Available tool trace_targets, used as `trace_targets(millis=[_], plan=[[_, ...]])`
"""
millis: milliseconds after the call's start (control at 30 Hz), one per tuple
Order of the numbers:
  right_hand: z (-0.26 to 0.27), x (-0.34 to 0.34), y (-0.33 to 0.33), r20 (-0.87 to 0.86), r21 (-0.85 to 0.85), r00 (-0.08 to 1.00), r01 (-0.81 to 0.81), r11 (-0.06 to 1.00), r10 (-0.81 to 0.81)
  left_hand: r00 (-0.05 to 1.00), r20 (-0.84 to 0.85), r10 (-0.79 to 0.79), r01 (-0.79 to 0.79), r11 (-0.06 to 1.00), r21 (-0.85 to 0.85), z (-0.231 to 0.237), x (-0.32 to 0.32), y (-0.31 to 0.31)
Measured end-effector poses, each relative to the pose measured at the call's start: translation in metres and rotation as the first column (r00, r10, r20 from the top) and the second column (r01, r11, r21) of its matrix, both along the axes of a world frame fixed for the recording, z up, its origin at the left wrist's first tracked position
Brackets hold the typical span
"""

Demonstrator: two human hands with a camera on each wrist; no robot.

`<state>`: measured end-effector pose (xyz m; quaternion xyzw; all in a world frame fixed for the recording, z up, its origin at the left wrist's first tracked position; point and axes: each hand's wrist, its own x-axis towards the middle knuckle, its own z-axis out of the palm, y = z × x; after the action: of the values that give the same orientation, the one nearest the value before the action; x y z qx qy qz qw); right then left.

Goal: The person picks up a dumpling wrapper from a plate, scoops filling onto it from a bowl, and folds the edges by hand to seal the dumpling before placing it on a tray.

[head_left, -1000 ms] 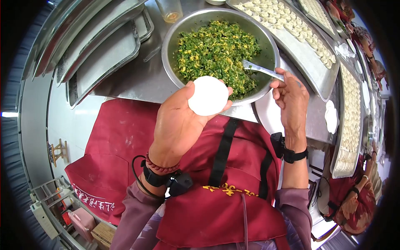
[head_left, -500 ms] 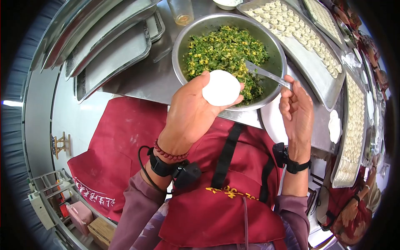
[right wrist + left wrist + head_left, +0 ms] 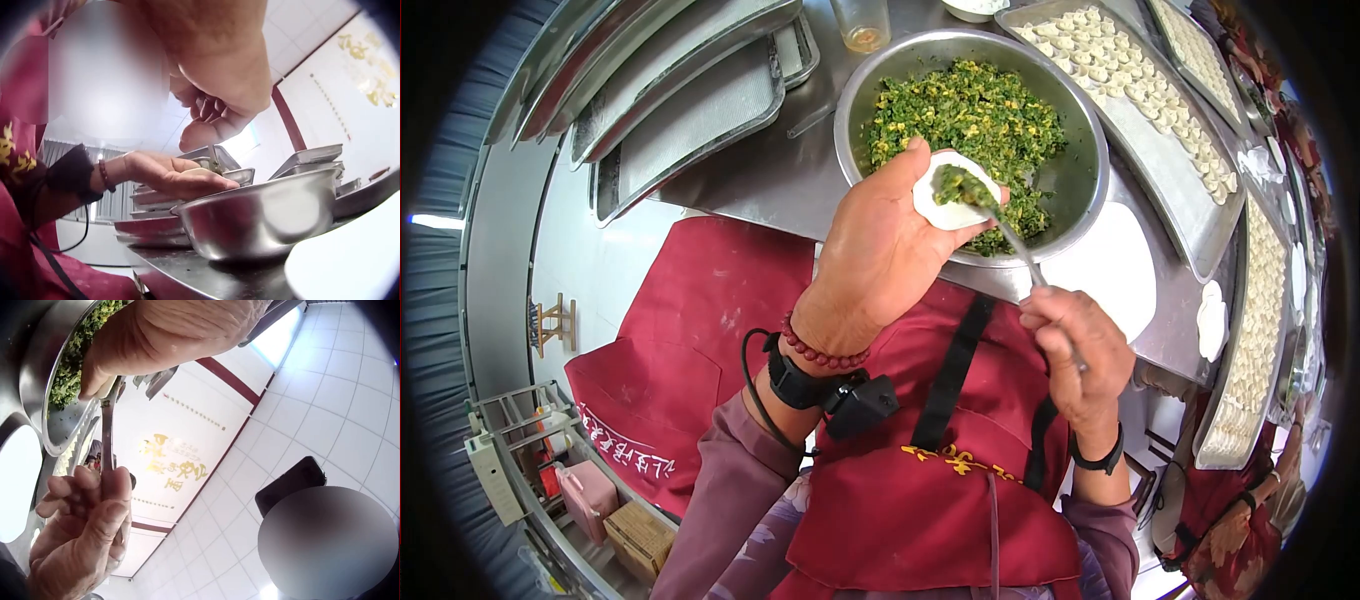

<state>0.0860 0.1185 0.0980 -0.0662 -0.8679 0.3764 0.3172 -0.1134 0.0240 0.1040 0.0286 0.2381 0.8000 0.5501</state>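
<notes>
Pinching the spoon (image 3: 1022, 250): right hand (image 3: 1080, 355), thumb and fingers clamped on its handle.
Left hand (image 3: 880, 250): palm up, fingers uncurled beneath the dough.
Dough (image 3: 940, 215): on the left hand, over the bowl's near rim.
Greens (image 3: 960, 185): a lump on the dough, at the spoon's tip; apparently being laid on. The next move seems to call for settling it centrally, keeping the margin clean.
Bowl (image 3: 1085, 170): by the near edge of the table (image 3: 750, 185).
</notes>
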Motion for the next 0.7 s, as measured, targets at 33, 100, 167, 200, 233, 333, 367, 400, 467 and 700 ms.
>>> trace_targets(millis=[33,100,167,200,233,333,367,400,467,700], plan=[[-0.001,-0.002,-0.002,-0.02,0.065,0.999,-0.027,0.998,0.028,1.0,-0.008,0.005,-0.005,1.0,-0.01,0.001,0.0,-0.001],[-0.005,-0.002,-0.008,-0.029,0.139,0.999,-0.038,0.99,0.042,1.0,-0.024,0.014,-0.014,0.999,-0.03,0.002,0.001,-0.002],[-0.007,-0.003,-0.01,-0.045,0.133,0.998,-0.042,0.99,0.049,1.0,-0.002,0.03,-0.03,0.999,-0.038,0.002,0.002,-0.002],[-0.008,-0.003,-0.011,-0.053,0.13,0.997,-0.046,0.99,0.053,0.999,0.009,0.04,-0.04,0.998,-0.041,0.002,0.003,-0.002],[-0.008,-0.003,-0.01,-0.046,0.127,0.997,-0.058,0.99,0.065,0.999,0.003,0.039,-0.039,0.998,-0.045,0.001,0.003,-0.002],[-0.006,-0.001,-0.006,-0.045,0.082,0.997,-0.066,0.994,0.07,0.999,-0.016,0.032,-0.033,0.999,-0.04,0.002,0.002,-0.004],[-0.005,0.002,-0.003,-0.057,0.04,0.997,-0.052,0.998,0.054,0.999,-0.021,0.029,-0.03,0.999,-0.028,0.004,0.002,-0.005],[-0.004,0.003,-0.002,-0.068,-0.003,0.997,-0.04,0.999,0.039,0.999,-0.026,0.028,-0.028,0.999,-0.017,0.005,0.002,-0.007],[-0.001,0.007,-0.005,-0.064,-0.124,0.998,-0.004,0.992,-0.004,0.999,-0.028,0.034,-0.035,0.999,-0.022,0.006,0.001,-0.008],[-0.002,-0.001,-0.004,-0.064,-0.022,0.994,-0.085,0.996,0.083,1.0,-0.01,0.007,-0.008,0.998,-0.055,0.005,0.001,-0.011]])
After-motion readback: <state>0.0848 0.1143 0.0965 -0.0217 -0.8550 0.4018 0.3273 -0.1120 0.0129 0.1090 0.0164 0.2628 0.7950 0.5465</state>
